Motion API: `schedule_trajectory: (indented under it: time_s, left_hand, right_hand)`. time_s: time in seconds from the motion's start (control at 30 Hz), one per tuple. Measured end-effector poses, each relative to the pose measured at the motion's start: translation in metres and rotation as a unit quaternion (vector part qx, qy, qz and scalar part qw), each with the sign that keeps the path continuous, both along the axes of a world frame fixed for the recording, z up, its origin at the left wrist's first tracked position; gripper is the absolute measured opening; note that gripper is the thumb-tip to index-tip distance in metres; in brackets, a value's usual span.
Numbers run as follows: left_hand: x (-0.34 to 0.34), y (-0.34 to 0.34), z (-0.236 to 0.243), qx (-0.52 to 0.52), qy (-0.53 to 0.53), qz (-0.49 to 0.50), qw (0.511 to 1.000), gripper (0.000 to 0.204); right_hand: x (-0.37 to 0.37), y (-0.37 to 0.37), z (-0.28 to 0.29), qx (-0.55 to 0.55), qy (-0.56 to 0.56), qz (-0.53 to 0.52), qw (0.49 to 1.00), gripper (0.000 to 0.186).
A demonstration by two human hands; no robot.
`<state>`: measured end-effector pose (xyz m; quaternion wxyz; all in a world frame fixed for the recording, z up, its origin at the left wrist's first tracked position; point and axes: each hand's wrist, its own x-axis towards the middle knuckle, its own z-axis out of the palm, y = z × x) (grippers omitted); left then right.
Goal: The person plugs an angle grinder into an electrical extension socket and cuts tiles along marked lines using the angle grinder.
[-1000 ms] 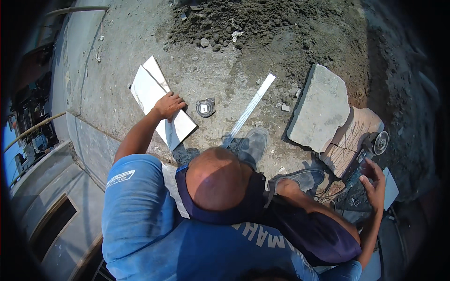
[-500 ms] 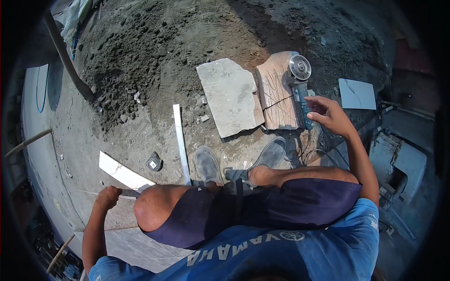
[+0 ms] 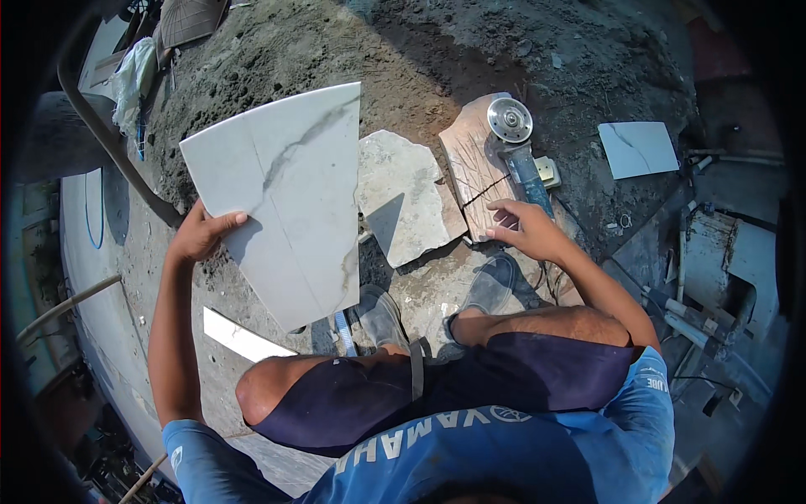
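We squat on dirt. Our left hand [image 3: 200,235] grips left edge of white marble tile [image 3: 290,197], lifted, long axis running away from us. Our right hand [image 3: 525,228], fingers loosely spread, holds nothing, hovers over wooden board [image 3: 472,168]. Angle grinder [image 3: 522,155] lies just beyond right hand, nearer it than left.

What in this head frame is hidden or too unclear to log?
- Ground under the marble tile: covered by the tile held up in the left hand.
- Striped tool by the shoe: mostly behind the tile.
- Angle grinder handle end: hidden by the right hand.
- Upper-left clutter: dark, bent by the rim.
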<state>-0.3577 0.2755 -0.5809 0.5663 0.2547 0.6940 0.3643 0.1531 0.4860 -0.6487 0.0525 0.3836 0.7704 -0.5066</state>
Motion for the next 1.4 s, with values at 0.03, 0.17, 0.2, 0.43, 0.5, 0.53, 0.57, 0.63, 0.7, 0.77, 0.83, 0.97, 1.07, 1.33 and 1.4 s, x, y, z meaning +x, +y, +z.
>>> schedule_trajectory:
  time_s: [0.03, 0.17, 0.2, 0.43, 0.5, 0.53, 0.57, 0.63, 0.7, 0.77, 0.83, 0.97, 1.07, 1.33, 1.4]
  left_hand:
    - [0.02, 0.018, -0.023, 0.015, -0.035, 0.021, 0.999, 0.059]
    - [0.074, 0.053, -0.11, 0.088, -0.171, 0.109, 0.975, 0.06]
    - [0.082, 0.057, -0.131, 0.087, -0.185, 0.128, 0.97, 0.058]
    - [0.127, 0.055, -0.233, 0.089, -0.321, 0.211, 0.919, 0.058]
    - [0.135, 0.061, -0.24, 0.08, -0.308, 0.206, 0.925, 0.056]
    - [0.135, 0.062, -0.242, 0.077, -0.31, 0.208, 0.925, 0.056]
    - [0.135, 0.064, -0.243, 0.071, -0.313, 0.191, 0.928, 0.056]
    - [0.137, 0.069, -0.243, 0.064, -0.314, 0.17, 0.932, 0.056]
    - [0.138, 0.067, -0.254, 0.073, -0.323, 0.163, 0.929, 0.056]
    - [0.135, 0.065, -0.254, 0.071, -0.316, 0.16, 0.932, 0.055]
    - [0.135, 0.065, -0.249, 0.073, -0.319, 0.151, 0.933, 0.054]
    - [0.146, 0.07, -0.246, 0.064, -0.332, 0.146, 0.93, 0.054]
    - [0.158, 0.083, -0.248, 0.077, -0.328, 0.138, 0.931, 0.056]
    - [0.196, 0.137, -0.243, 0.105, -0.383, 0.091, 0.913, 0.059]
    - [0.211, 0.155, -0.247, 0.103, -0.392, 0.073, 0.911, 0.06]
  right_hand:
    - [0.001, -0.003, -0.001, -0.001, 0.0, -0.001, 1.0, 0.052]
    - [0.001, -0.005, 0.01, 0.004, -0.028, 0.045, 0.999, 0.055]
    - [0.005, -0.003, 0.012, -0.003, -0.046, 0.054, 0.997, 0.057]
    - [0.027, -0.044, -0.036, -0.115, -0.118, -0.018, 0.986, 0.062]
    - [0.026, -0.064, -0.048, -0.241, -0.109, -0.103, 0.959, 0.062]
    - [0.027, -0.071, -0.056, -0.243, -0.113, -0.103, 0.958, 0.062]
    - [0.029, -0.077, -0.063, -0.291, -0.106, -0.152, 0.939, 0.062]
    - [0.031, -0.081, -0.068, -0.344, -0.101, -0.222, 0.907, 0.059]
    - [0.033, -0.065, -0.067, -0.227, -0.156, -0.123, 0.954, 0.059]
    - [0.022, -0.039, -0.055, 0.003, -0.245, 0.012, 0.97, 0.064]
    - [0.021, -0.017, -0.048, 0.314, -0.142, -0.028, 0.938, 0.073]
    - [0.007, 0.019, -0.058, 0.437, -0.252, -0.076, 0.86, 0.081]
    - [0.004, 0.038, -0.066, 0.239, -0.308, -0.153, 0.908, 0.084]
    - [0.053, 0.054, -0.05, 0.196, -0.215, -0.23, 0.929, 0.071]
    - [0.074, 0.048, -0.023, 0.164, -0.2, -0.263, 0.929, 0.069]
